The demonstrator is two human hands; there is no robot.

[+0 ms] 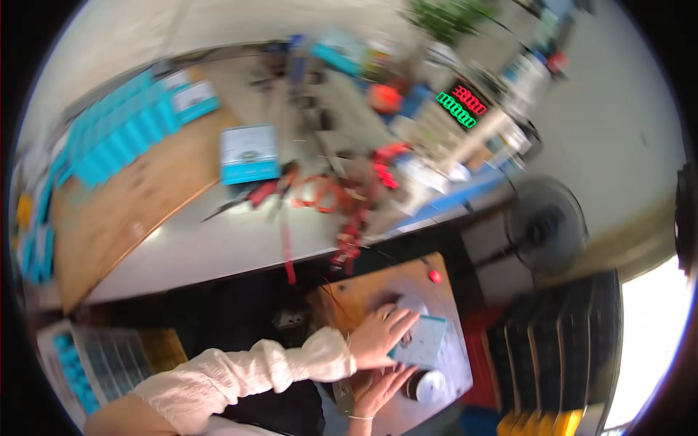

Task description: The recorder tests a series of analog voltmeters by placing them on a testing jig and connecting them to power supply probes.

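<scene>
Carton [429,341], flat, pale-faced with teal edging, sits on the small wood-topped stand [411,282], a round pale disc [411,302] just beside its upper corner. Key relation: carton lies partly beneath and just beyond the fingertips of the left hand [379,338]; that hand is the nearer, its fingers overlapping the carton's near side. Fingers extended and a little spread; whether they pinch or merely rest, I cannot tell.

Right hand [382,392] is lower, fingers outstretched toward the dark-and-silver cylinder [429,386], fingertips at its edge and close to the carton's near lower corner. Contact and grip: cannot tell, blur.

Orientation: printed face up, sides slightly askew to the stand's edges. Visible part looks near square; near side covered, so long axis not readable. No end distinct enough to call a front.

Surroundings: red button [435,276] at the stand's far corner; similar carton [249,154] on the workbench [196,251], beside a row of teal cartons [123,134]; floor fan [542,229] beyond the stand.
</scene>
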